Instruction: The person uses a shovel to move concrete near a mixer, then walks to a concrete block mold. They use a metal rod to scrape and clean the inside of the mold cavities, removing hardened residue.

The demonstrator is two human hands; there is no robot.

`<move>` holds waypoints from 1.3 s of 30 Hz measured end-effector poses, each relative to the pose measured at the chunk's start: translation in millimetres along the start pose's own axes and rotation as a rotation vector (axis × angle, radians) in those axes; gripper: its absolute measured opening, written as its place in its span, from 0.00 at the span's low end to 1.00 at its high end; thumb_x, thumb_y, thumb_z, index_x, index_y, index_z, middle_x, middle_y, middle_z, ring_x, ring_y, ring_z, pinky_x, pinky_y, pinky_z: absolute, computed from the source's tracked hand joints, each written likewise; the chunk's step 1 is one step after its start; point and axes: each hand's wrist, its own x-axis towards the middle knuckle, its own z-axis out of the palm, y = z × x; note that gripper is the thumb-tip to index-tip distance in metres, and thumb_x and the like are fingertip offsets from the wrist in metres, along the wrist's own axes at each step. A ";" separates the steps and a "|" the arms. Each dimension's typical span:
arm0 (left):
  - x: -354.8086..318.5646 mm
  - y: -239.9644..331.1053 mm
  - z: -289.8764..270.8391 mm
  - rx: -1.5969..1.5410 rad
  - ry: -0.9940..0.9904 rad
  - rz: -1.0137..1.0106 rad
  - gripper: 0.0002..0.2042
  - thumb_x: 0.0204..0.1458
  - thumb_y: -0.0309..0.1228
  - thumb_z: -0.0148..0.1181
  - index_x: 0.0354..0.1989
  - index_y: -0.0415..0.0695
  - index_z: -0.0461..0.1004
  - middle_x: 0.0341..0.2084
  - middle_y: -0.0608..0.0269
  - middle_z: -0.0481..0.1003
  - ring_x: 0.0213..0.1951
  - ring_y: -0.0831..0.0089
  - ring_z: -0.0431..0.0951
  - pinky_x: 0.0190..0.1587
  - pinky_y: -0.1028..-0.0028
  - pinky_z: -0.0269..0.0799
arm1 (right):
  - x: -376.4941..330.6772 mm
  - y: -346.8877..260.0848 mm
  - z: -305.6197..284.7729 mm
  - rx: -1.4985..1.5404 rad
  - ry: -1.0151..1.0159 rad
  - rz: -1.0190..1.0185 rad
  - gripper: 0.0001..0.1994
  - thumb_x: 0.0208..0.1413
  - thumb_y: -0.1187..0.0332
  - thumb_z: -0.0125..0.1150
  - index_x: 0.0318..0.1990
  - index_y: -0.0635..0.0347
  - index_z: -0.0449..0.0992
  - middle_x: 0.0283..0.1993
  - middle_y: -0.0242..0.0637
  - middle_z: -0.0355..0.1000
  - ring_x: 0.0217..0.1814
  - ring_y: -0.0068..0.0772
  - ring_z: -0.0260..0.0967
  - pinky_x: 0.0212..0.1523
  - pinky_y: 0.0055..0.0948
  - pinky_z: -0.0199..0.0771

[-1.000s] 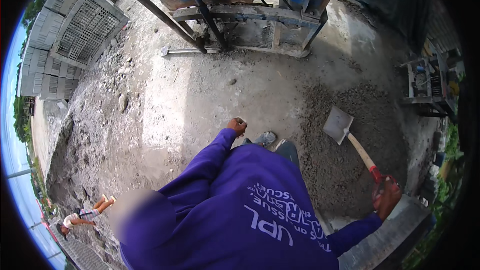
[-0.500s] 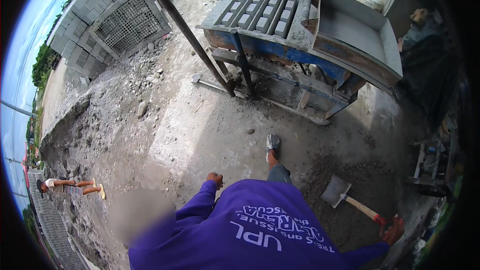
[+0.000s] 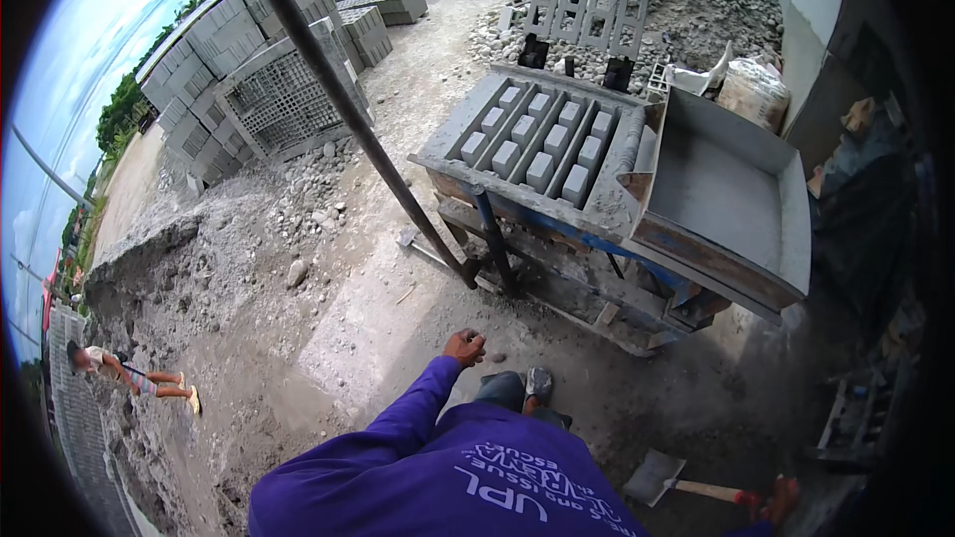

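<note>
My left hand (image 3: 465, 347) hangs in front of me with its fingers curled in a loose fist, and nothing shows in it. At the lower right, my right hand (image 3: 783, 500) is wrapped round the red grip of a shovel (image 3: 706, 489). The shovel has a wooden shaft, and its flat grey blade is low over the ground beside my leg. Ahead stands a block-making machine (image 3: 637, 209) with rows of grey rectangular cores in its mould and a metal feed tray (image 3: 729, 191) on its right side.
A dark metal pole (image 3: 358, 119) slants up left of the machine. Stacked concrete blocks (image 3: 204, 89) stand at far left, with a gravel heap (image 3: 706, 0) at the back. Left of me lies a sand mound (image 3: 199, 298), where another person (image 3: 124, 373) stands.
I have moved toward the machine, and more of the yard behind it shows. My left hand has swung forward; the shovel, still in my right hand, sits lower in view.
</note>
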 end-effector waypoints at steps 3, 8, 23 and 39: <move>-4.9 -38.8 -32.7 0.155 0.030 -0.190 0.16 0.57 0.40 0.55 0.47 0.41 0.73 0.28 0.57 0.78 0.25 0.69 0.79 0.24 0.70 0.73 | 16.0 -37.0 62.6 0.038 -0.012 -0.023 0.21 0.48 0.56 0.68 0.44 0.59 0.71 0.26 0.30 0.66 0.18 0.22 0.57 0.17 0.25 0.59; 20.3 -161.8 -88.4 0.383 0.024 -0.320 0.14 0.49 0.38 0.59 0.36 0.39 0.77 0.27 0.54 0.80 0.25 0.64 0.82 0.29 0.66 0.79 | 5.6 -37.0 73.1 0.142 -0.069 0.083 0.20 0.46 0.61 0.68 0.44 0.59 0.70 0.26 0.30 0.67 0.18 0.23 0.60 0.14 0.27 0.57; 41.3 -6.4 -56.2 0.290 -0.072 -0.010 0.17 0.55 0.37 0.54 0.48 0.38 0.72 0.32 0.54 0.80 0.29 0.64 0.83 0.30 0.65 0.80 | -220.0 -143.8 72.1 0.360 0.182 0.144 0.15 0.40 0.75 0.63 0.37 0.66 0.67 0.33 0.39 0.66 0.30 0.30 0.67 0.31 0.33 0.70; -39.9 -219.4 -124.9 0.301 -0.302 -0.511 0.13 0.52 0.30 0.53 0.43 0.35 0.68 0.28 0.44 0.76 0.22 0.55 0.77 0.19 0.60 0.72 | -481.4 -89.4 -233.2 -0.256 0.822 0.407 0.16 0.45 0.57 0.63 0.37 0.60 0.76 0.21 0.37 0.69 0.17 0.32 0.66 0.20 0.34 0.65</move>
